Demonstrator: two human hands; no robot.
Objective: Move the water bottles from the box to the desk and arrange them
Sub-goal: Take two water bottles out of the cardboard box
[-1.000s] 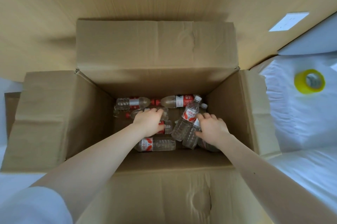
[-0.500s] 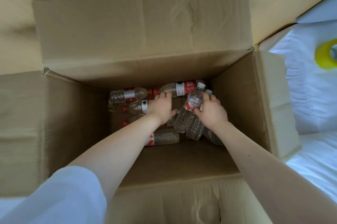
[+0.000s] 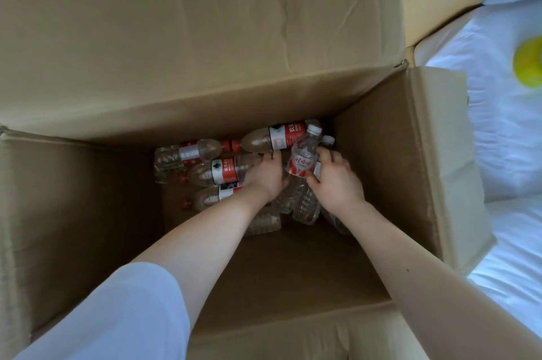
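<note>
Both our hands are down in the box. Right hand curls round a white-capped bottle leaning near the far-right corner, thumb against its tilted neighbour. Left hand lies on the pile, fingers bent over a red-labelled bottle; we cannot tell if it grips. The other water bottles lie flat on the box floor. A yellow tape roll sits right of the box.

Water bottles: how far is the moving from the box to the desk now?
Done: nothing visible; no bottle in view stands outside the box. In hand: the right hand curls round the white-capped bottles; the left hand reaches among the red-labelled bottles. Left: every bottle, plus arranging.
</note>
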